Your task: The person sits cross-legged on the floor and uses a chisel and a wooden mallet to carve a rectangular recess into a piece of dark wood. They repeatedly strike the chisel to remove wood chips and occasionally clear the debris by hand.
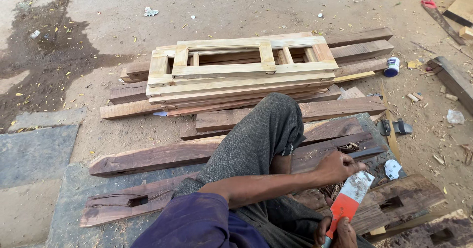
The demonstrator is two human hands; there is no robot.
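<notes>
Hatchet blade (pixel 351 197), broad and flat with an orange-red lower half and a worn pale upper half, stands tilted at the near right, just above the dark plank (pixel 394 206) with a cut slot. Its handle end is clenched in the right hand (pixel 339 233) at the very bottom edge of the head view, while the left hand (pixel 337 165) reaches across the bent knee and pinches the blade's upper edge with its fingertips. Under the left hand lie dark brown timbers (pixel 162 157), one with a mortise cut into it, laid across a grey slab on the dusty ground. Farther off, in the middle, a stack of pale wooden frames (pixel 236 73) rests on more dark boards. To the far right of that stack stands a small white and blue tub (pixel 391 66), and a black sandal (pixel 396 127) lies near the planks on the right
</notes>
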